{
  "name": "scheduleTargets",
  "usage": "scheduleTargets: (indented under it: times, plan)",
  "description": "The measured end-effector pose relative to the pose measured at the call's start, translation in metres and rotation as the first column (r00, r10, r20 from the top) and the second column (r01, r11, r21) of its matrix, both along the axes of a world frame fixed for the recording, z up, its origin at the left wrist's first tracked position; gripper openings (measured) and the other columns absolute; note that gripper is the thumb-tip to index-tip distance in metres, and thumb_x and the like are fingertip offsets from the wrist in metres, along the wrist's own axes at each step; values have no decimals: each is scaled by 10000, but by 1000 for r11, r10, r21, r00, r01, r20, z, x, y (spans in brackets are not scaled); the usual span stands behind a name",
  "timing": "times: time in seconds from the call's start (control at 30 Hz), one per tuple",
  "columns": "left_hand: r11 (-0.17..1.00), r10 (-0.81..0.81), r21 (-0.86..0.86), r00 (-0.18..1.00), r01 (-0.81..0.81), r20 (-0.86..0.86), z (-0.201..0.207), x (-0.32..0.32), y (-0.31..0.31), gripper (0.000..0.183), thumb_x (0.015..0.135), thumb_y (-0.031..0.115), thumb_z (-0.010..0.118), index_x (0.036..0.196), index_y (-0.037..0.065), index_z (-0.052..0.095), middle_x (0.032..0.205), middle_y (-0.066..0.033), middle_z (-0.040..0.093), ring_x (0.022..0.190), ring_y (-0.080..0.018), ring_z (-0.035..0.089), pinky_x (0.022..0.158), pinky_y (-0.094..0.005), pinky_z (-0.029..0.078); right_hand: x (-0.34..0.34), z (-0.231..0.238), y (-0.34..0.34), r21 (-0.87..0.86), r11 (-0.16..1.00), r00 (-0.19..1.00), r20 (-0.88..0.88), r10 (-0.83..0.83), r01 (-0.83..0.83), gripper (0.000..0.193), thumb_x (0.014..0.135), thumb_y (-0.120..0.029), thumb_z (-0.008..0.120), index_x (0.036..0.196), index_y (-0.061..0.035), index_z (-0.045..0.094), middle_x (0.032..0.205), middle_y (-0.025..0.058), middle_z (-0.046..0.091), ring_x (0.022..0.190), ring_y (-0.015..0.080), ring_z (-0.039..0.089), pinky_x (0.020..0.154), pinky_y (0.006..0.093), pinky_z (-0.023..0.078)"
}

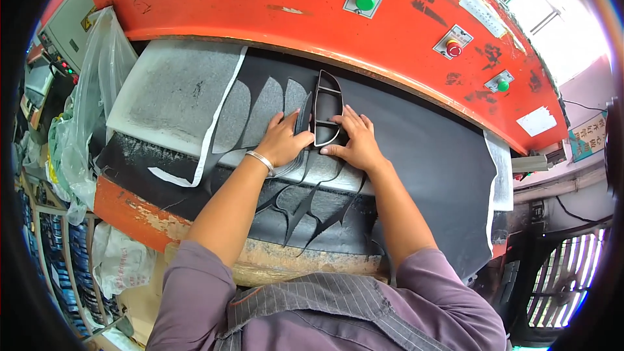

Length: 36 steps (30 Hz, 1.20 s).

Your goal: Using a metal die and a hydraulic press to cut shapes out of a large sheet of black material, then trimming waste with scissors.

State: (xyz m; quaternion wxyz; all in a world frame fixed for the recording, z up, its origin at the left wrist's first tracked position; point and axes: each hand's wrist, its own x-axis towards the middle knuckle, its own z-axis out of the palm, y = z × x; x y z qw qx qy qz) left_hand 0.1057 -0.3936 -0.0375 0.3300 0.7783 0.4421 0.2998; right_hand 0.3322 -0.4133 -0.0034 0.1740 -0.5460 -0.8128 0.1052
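Note:
A long rounded metal cutting die (328, 117) with crossbars stands on a black sheet (416, 156) in front of me. My right hand (357, 143) grips its near right side, thumb at the lower end and a fingertip over the rim. Just left of the die, my left hand (283, 143) closes around a stack of dark cut pieces (302, 117), its thumb close to the die's edge. The palm and arm hide part of this stack. Leaf-shaped cut-outs in the sheet show a grey surface (263, 114) to the left of the die.
An orange machine beam (292, 13) spans the far side, carrying green buttons (365, 2) and a red knob (454, 48). A worn whitish board (175, 97) lies at left. Thin black offcut strips (299, 211) hang toward me. Clear plastic bags (97, 91) hang at far left.

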Motion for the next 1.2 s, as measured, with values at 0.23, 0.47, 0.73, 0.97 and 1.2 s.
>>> scheduleTargets:
  times: [0.23, 0.47, 0.73, 0.97, 1.2]
  plan:
    - [990, -99, -98, 993, 105, 60, 22, -7, 4, 323, 850, 270, 516, 1077, 60, 611, 1225, -128, 613, 1248, -316, 436, 1149, -449, 102, 3, 3, 10, 66, 995, 998, 4, 70, -70, 714, 614, -520, 799, 1161, -109, 596, 1309, 205, 530, 1350, 344, 374, 1068, 541, 268]
    - [880, 238, -458, 951, -126, 197, 68, 5, 23, 439, 845, 318, 565, 1149, 2, 593, 1139, -233, 621, 1076, -356, 584, 1000, -410, 399, 22, 54, 27, -33, 998, 930, -366, 32, -47, 897, 637, -377, 849, 1373, -66, 441, 1423, 239, 408, 1368, 368, 338, 1122, 460, 277]
    - [765, 90, 544, 892, -346, 443, 195, 88, 73, 343, 736, 115, 704, 990, 56, 480, 783, -75, 533, 751, -246, 558, 694, -359, 464, 230, 195, 85, 523, 105, 513, -745, -427, 846, 626, 994, -429, 407, 1400, 42, 334, 1464, 265, 280, 1375, 354, 269, 1122, 434, 222]
    - [959, 133, 246, 990, -138, 37, 229, 96, 75, 355, 741, 182, 674, 994, 25, 481, 840, -188, 566, 800, -403, 557, 676, -482, 440, 257, 182, 60, 429, 360, 560, -615, -556, 829, 676, 947, -368, 537, 1428, 36, 286, 1489, 282, 218, 1417, 357, 188, 1142, 430, 173]
    - [882, -319, -461, 842, 96, -435, 182, 32, -70, 465, 738, 395, 623, 1003, 33, 501, 857, -215, 652, 786, -411, 637, 707, -508, 506, 69, 160, -102, -494, 861, 980, -195, 28, -123, 583, 741, -421, 769, 1133, -16, 619, 1100, 186, 627, 1052, 365, 569, 917, 439, 462]
